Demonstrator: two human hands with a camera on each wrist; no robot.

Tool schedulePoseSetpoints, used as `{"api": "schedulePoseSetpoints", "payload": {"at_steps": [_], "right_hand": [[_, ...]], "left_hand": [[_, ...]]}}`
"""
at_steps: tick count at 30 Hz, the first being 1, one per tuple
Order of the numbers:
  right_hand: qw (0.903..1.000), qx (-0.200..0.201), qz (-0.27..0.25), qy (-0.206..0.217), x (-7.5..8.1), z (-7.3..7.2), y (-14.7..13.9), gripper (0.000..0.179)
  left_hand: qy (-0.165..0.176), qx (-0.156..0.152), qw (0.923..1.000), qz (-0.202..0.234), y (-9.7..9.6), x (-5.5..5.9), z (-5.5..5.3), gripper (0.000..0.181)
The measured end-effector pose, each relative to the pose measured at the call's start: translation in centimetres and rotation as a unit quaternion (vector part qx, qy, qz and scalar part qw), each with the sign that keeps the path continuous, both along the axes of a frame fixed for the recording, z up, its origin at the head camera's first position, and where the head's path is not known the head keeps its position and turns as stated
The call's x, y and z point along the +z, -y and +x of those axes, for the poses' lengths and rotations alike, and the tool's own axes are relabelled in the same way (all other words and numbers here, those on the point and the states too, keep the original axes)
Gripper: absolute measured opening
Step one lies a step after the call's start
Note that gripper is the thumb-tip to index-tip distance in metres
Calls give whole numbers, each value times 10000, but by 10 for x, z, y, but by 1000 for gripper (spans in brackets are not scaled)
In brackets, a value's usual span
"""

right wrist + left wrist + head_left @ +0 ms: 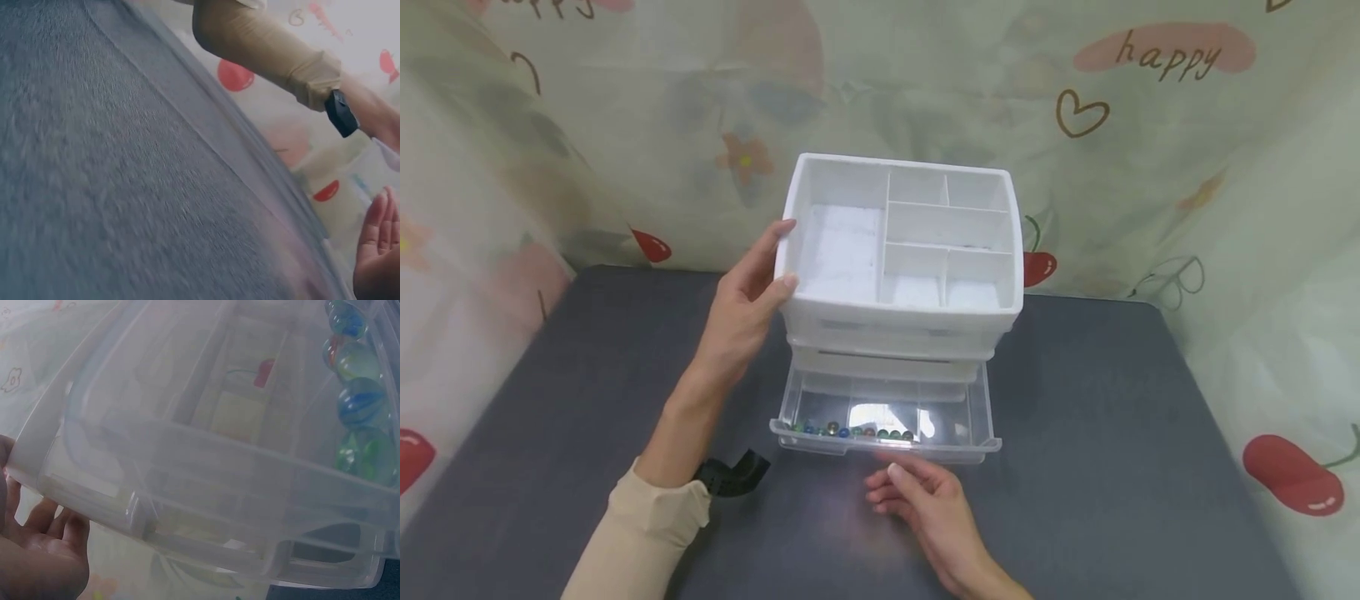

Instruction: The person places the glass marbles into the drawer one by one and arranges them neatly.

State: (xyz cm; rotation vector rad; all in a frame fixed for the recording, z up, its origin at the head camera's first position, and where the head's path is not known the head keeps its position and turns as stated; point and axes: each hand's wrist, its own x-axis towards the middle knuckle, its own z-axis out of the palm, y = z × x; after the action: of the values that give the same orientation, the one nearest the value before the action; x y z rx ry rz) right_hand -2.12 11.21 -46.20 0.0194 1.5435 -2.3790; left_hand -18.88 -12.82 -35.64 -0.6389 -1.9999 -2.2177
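Note:
A white plastic drawer organizer (904, 310) stands on the dark table, its open top split into several compartments. My left hand (741, 308) grips its left side, with the thumb at the front corner and fingers farther back. The clear bottom drawer (955, 417) is pulled out toward me. Several coloured glass marbles (362, 403) lie in a row along the drawer's front wall. Just below the drawer front is my right hand (936, 517), its fingers loosely bent and holding nothing. Whether its fingertips touch the drawer's underside, I cannot tell.
The dark grey table (1105, 433) extends on both sides of the organizer. A printed curtain (925, 83) hangs behind and at both sides. A black strap (733, 475) is at my left wrist, beside the beige sleeve (640, 533).

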Motion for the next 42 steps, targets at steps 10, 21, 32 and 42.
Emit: {"api": "schedulePoseSetpoints", "payload": {"at_steps": [10,21,32,42], "right_hand": [[9976,-496,-425,-224,-7,1,15,20],[9959,-876,235,-58,-9,-7,17,56],[9960,-826,307,-117,-6,-21,15,51],[9962,-826,291,-28,-3,-30,13,45]], "left_hand": [[-22,-2,10000,-61,0,0,1,58],[-52,29,9999,-152,1,-2,2,59],[-43,-4,10000,-85,0,-2,1,58],[-59,97,9997,-221,0,-1,1,58]]}}
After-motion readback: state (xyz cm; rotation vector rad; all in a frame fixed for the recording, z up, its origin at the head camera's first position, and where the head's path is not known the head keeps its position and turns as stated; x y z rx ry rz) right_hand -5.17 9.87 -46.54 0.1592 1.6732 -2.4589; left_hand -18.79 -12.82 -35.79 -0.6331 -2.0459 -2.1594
